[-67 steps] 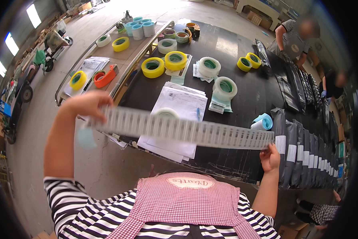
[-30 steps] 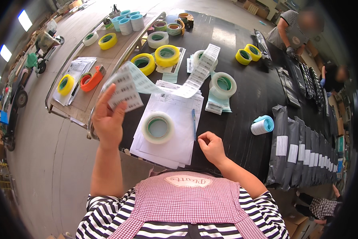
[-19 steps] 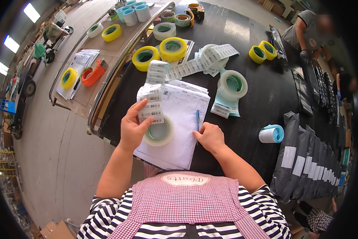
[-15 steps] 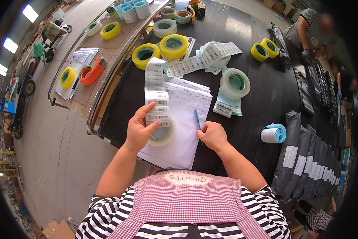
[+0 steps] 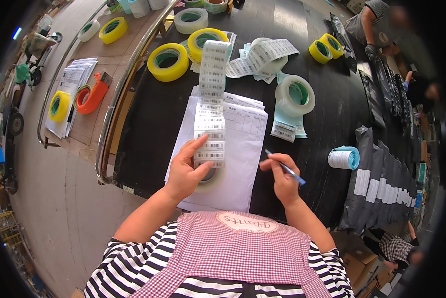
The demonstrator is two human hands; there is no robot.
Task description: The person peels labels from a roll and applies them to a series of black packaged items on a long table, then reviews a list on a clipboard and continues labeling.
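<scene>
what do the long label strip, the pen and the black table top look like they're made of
Label strip: looks like thin matt white paper, since it bends and drapes where the left hand holds it. Pen in the right hand: probably blue plastic, smooth and slim. Table top: a dark sheet with a slight sheen, perhaps rubber or vinyl; hard to tell.

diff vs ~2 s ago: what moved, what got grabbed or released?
The label strip, then stretched between both hands, now lies lengthwise up the papers, its near end pinned by the left hand over a tape roll. The right hand let go of it and now holds a blue pen. Other tape rolls are unmoved.
</scene>
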